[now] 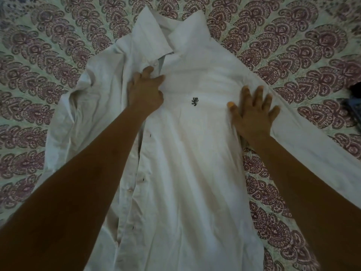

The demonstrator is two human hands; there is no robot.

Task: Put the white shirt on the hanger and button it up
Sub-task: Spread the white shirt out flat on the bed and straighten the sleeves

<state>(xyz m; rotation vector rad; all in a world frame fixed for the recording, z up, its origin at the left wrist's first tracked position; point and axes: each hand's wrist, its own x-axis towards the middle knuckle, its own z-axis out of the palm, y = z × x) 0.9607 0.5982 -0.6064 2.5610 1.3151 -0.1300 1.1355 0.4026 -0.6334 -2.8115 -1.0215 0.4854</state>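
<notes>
The white shirt lies front-up on a patterned bedspread, collar at the far end, a small dark emblem on its chest. Its front placket runs down the left of centre with small dark buttonholes showing, and the two front edges overlap loosely. My left hand pinches the placket edge just below the collar, fingers curled on the cloth. My right hand rests flat with spread fingers on the shirt's right chest side, pressing it down. No hanger shows; whether one is inside the shirt I cannot tell.
The purple and pale green bedspread surrounds the shirt on all sides. The right sleeve stretches towards the right edge. A dark object lies at the far right edge of the bed.
</notes>
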